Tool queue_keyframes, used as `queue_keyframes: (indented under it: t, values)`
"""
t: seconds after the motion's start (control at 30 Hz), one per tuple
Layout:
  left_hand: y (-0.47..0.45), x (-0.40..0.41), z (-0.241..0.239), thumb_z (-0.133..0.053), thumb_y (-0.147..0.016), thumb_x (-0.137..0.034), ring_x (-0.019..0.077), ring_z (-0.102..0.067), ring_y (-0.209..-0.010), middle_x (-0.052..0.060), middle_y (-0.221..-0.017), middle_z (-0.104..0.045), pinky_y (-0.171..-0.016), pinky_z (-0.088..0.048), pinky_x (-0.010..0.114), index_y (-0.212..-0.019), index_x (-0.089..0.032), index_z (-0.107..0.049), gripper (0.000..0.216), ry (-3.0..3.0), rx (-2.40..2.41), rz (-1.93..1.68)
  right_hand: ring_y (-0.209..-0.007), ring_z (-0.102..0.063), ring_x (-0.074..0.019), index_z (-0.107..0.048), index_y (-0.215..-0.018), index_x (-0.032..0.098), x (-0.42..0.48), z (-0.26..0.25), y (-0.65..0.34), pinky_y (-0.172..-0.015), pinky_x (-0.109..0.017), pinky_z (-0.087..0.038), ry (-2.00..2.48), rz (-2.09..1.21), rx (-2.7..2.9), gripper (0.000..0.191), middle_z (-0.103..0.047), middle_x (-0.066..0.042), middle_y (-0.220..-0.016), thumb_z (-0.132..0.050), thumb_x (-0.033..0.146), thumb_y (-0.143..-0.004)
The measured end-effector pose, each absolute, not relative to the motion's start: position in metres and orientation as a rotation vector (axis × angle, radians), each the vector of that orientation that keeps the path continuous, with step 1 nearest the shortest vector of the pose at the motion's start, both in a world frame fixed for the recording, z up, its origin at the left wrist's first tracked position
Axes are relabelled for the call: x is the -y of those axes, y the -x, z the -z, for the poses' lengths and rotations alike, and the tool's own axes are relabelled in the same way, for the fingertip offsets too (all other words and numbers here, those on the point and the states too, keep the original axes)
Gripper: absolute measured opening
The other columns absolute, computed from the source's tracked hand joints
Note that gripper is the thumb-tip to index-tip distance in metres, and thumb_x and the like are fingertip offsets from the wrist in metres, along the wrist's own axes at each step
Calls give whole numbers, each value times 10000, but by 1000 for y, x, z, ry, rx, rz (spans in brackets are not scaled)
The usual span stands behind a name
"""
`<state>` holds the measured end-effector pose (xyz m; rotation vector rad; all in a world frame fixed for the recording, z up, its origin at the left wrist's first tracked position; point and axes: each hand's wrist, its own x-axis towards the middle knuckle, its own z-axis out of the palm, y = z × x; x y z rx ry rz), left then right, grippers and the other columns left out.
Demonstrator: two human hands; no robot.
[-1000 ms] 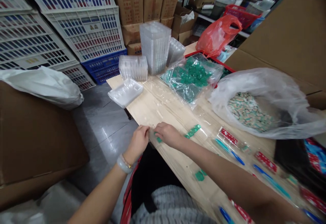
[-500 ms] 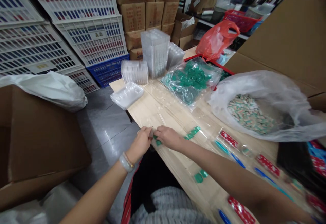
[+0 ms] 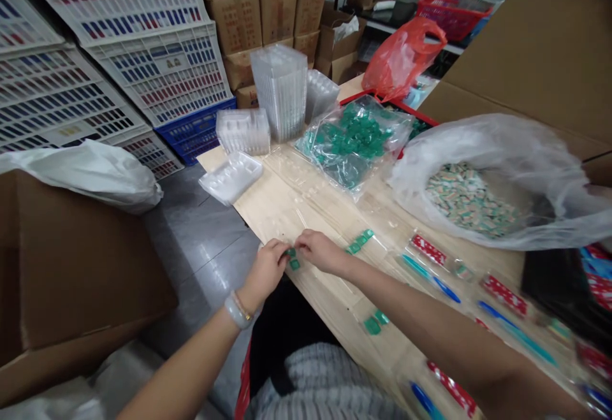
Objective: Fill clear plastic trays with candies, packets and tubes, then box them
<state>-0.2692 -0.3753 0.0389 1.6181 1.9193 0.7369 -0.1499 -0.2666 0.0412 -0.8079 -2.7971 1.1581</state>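
At the near left edge of the wooden table point(image 3: 268, 206), my left hand point(image 3: 265, 271) and my right hand point(image 3: 321, 252) meet, both with fingers curled. Between the fingertips sit small green pieces point(image 3: 291, 258); the left fingers pinch at them, the right fingers press on a clear plastic tray lying flat there. More green pieces point(image 3: 359, 241) lie just right of my right hand, and two others point(image 3: 375, 322) rest near my right forearm.
A clear bag of green pieces point(image 3: 356, 143), a big bag of mixed tiles point(image 3: 471, 200), stacked clear trays point(image 3: 281, 92) and a white tray point(image 3: 230, 176) stand further back. Red and blue packs point(image 3: 430, 260) line the table's right. Cardboard boxes and crates surround it.
Both hands stayed at the table edge, fingertips now closer around the green pieces. The view shifted slightly.
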Motion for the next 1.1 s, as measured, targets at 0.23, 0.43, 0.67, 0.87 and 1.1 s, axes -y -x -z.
queue_keyframes:
  t: [0.23,0.43,0.67,0.87,1.1]
  values:
    - [272,373,-34,-470,-723,-49,153,-537,-839,52,-869,-569,-774,-443,281,-896,-154,-583,232,-1590,-1918,-767,-722,-524,-111,-643,-757,140,266,-37,150,-690,-212,-393,893,-1173,2826,154,-550,-32,-767,-508,80,-710]
    - [268,367,-38,-498,-755,-121,151,-531,-786,50,-811,-547,-754,-438,271,-836,-149,-598,132,-1666,-1935,-641,-687,-511,-129,-597,-732,131,269,-44,159,-626,-227,-372,1022,-929,2914,124,-538,-56,-765,-475,110,-741]
    - [261,365,-45,-484,-760,-126,158,-538,-782,67,-862,-537,-761,-437,285,-867,-139,-598,157,-1655,-2019,-459,-741,-523,-126,-572,-742,145,293,-59,100,-699,-228,-387,1028,-999,2769,152,-556,-40,-748,-435,106,-794]
    - [259,376,-47,-467,-770,-134,149,-554,-762,70,-893,-553,-761,-456,291,-972,-148,-567,227,-1667,-1999,-519,-760,-557,-165,-564,-842,148,332,-38,86,-642,-254,-418,1297,-812,2808,120,-572,-77,-873,-457,187,-806]
    - [275,387,-46,-525,-755,-324,287,-229,-1267,48,-1370,-312,-987,-281,475,-1220,-307,-431,474,-2410,-1809,-377,-627,-564,-197,-582,-825,231,335,-33,97,-533,-322,-429,1201,-501,2955,186,-626,-82,-797,-421,170,-755]
